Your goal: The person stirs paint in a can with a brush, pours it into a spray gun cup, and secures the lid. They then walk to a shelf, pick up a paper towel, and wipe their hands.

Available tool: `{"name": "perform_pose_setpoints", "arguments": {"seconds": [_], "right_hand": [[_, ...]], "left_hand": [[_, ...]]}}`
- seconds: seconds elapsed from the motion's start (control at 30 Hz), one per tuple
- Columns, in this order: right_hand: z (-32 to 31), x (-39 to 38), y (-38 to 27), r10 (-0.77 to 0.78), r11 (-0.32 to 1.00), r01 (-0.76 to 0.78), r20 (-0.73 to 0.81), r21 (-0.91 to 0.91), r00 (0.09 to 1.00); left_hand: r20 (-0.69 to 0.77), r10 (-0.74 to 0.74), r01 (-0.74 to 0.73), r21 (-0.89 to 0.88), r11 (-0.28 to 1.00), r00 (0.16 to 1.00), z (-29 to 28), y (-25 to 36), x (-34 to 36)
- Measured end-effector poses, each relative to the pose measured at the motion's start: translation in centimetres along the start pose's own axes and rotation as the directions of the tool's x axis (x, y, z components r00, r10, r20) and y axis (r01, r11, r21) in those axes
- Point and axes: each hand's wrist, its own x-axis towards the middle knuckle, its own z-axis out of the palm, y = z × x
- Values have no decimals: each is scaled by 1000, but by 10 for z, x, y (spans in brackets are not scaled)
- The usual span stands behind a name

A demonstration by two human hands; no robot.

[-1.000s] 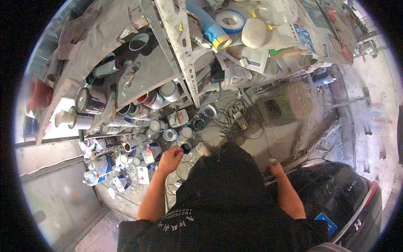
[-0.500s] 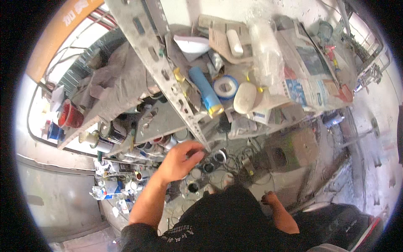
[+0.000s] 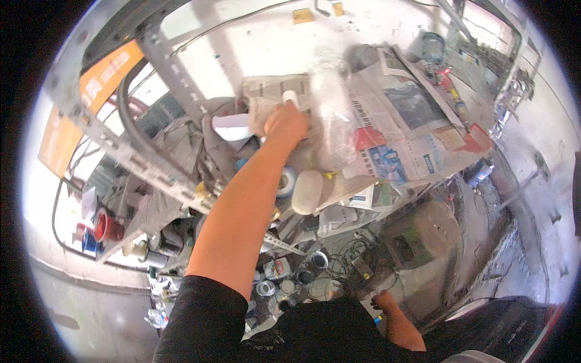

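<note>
My left hand (image 3: 287,124) reaches across the shelf. Its fingers are closed round a white cylinder (image 3: 289,95) lying on brown printed paper (image 3: 257,91); only the cylinder's far end shows. A white pointed cup-like piece (image 3: 233,126) lies to the left of that hand, and clear plastic wrap (image 3: 333,124) to its right. Closer to me are a blue-and-white tape roll (image 3: 287,181), partly behind my forearm, and a pale oval block (image 3: 307,192). My right hand (image 3: 382,300) hangs low by my side, fingers curled; what they hold, if anything, is too small to make out.
Newspaper sheets (image 3: 402,91) cover the right of the shelf, with a clear jar (image 3: 432,47) behind. A perforated metal post (image 3: 145,175) slants at the left. Below stand several cans (image 3: 266,287), coiled cables (image 3: 357,254) and a red bucket (image 3: 109,225).
My left hand has moved up and forward from below the shelf edge and closed on the white cylinder. The view has shifted, and my forearm now covers most of the blue roll.
</note>
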Motion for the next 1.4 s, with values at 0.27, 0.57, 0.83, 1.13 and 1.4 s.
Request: {"name": "perform_pose_setpoints", "arguments": {"seconds": [0.27, 0.57, 0.83, 1.13, 1.4], "right_hand": [[-54, -64, -90, 507, 715, -373, -72, 591, 859], [-277, -99, -317, -67, 674, 556, -709, 487, 702], [-360, -140, -509, -434, 430, 839, -738, 334, 516], [-338, -138, -525, -258, 264, 847, -813, 461, 522], [-348, -153, -521, -116, -42, 906, -903, 421, 414]], "left_hand": [[-54, -201, 170, -357, 919, 978, 3, 9, 15], [-13, 136, 27, -956, -292, 991, -41, -10, -151], [149, 432, 275, -930, -245, 889, -7, -44, -257], [316, 372, 445, -828, -341, 873, -13, -53, -280], [369, 256, 437, -846, -305, 894, -8, -36, -287]]}}
